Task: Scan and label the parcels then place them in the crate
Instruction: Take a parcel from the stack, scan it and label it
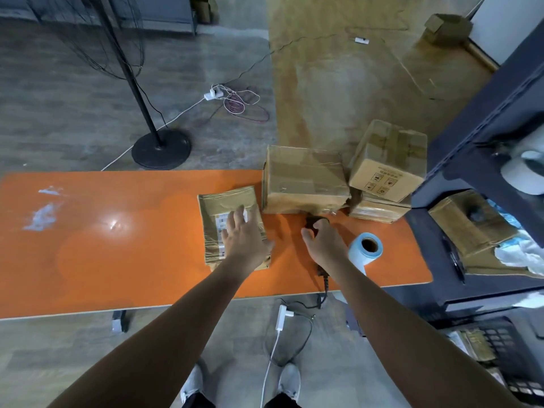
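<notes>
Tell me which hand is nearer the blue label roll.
Right. The right hand grips the scanner just beside the roll; the left hand rests on the flat parcel, farther off.

Orange table [117,245], brown cardboard parcels [303,178], white label w/ black print [221,223], pale-blue roll [363,248], black scanner [313,222]
</notes>
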Available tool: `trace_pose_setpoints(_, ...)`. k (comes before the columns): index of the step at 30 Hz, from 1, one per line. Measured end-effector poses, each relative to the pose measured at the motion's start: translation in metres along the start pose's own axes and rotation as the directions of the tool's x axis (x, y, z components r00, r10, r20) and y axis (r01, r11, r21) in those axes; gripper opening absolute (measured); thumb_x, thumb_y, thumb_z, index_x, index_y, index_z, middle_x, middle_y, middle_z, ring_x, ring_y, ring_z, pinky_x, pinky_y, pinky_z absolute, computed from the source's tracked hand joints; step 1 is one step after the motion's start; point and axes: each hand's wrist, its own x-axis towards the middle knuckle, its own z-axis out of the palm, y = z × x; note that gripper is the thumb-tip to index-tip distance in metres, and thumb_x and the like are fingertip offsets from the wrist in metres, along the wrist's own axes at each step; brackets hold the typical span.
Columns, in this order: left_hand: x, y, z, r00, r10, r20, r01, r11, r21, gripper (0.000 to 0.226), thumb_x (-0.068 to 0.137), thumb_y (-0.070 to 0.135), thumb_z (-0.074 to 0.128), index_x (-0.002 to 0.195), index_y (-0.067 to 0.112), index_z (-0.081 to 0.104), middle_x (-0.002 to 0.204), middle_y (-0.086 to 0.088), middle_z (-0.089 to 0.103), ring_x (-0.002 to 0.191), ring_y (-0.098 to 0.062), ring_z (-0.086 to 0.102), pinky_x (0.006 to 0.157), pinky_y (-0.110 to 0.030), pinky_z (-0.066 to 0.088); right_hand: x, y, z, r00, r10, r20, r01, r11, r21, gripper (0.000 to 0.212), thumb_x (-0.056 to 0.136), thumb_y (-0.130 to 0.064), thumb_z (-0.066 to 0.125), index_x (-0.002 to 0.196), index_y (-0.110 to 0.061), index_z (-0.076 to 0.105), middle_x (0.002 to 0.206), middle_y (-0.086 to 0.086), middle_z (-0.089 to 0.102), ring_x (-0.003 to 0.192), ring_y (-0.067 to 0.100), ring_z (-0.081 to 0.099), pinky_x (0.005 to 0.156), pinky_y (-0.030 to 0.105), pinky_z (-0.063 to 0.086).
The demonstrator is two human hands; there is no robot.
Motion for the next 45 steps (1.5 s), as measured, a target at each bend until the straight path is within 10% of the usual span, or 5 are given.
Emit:
trace_pose_setpoints(5,0.007,0.032,0.021,1.000,0.020,0.023,-0.021,0.999,0.032,0.096,0.080,0.050,0.071,0.152,0.025,0.013,0.158,-0.010,0.015,0.146,-0.032,0.011,0.114,-0.055,0.025,0.029,0.030,0.002,0.995,0.101,0.004,-0.101,0.993,0.055,0.058,0.100,-0.049,0.044,0.143,-0.011,0.037,0.136,0.016,0.049,0.119,0.034,0.052,0.088,0.042,0.046)
trace_pose_setpoints(9,0.011,0.049,0.032,0.999,0.009,0.037,-0.011,0.999,0.053,0.099,0.079,0.052,0.071,0.153,0.025,0.011,0.159,-0.010,0.012,0.146,-0.032,0.009,0.115,-0.053,0.021,0.049,0.045,0.011,0.975,0.125,0.182,-0.166,0.959,0.229,0.062,0.101,-0.047,0.043,0.146,-0.005,0.031,0.101,0.008,0.056,0.077,0.015,0.057,0.049,0.025,0.039)
trace_pose_setpoints(14,0.007,0.054,0.032,1.000,-0.016,0.027,0.015,0.999,0.042,0.100,0.077,0.051,0.073,0.153,0.026,0.013,0.158,-0.008,0.015,0.145,-0.031,0.012,0.114,-0.053,0.025,0.062,0.047,0.019,0.925,0.189,0.328,-0.294,0.905,0.307,0.057,0.098,-0.053,0.043,0.122,-0.002,0.053,0.080,0.006,0.057,0.067,0.018,0.056,0.058,0.029,0.043)
trace_pose_setpoints(28,-0.004,0.027,-0.023,0.997,-0.003,0.072,0.008,0.998,-0.063,0.105,0.078,0.045,0.075,0.154,0.016,0.008,0.160,-0.010,0.010,0.147,-0.030,0.007,0.115,-0.053,0.026,0.005,-0.013,-0.031,0.985,0.087,0.147,-0.164,0.724,0.670,0.049,0.100,-0.050,0.046,0.079,-0.008,0.058,0.067,0.009,0.061,0.050,0.022,0.058,0.052,0.033,0.052)
trace_pose_setpoints(45,-0.025,-0.077,-0.067,0.991,-0.005,0.131,0.022,0.992,-0.124,0.093,0.076,0.044,0.076,0.149,0.024,0.023,0.152,-0.010,0.023,0.142,-0.031,0.016,0.110,-0.053,0.031,-0.058,-0.130,-0.030,0.970,-0.004,0.242,-0.120,0.861,0.495,0.057,0.095,-0.057,0.047,0.077,-0.004,0.059,0.052,0.004,0.062,0.042,0.022,0.056,0.050,0.025,0.047)
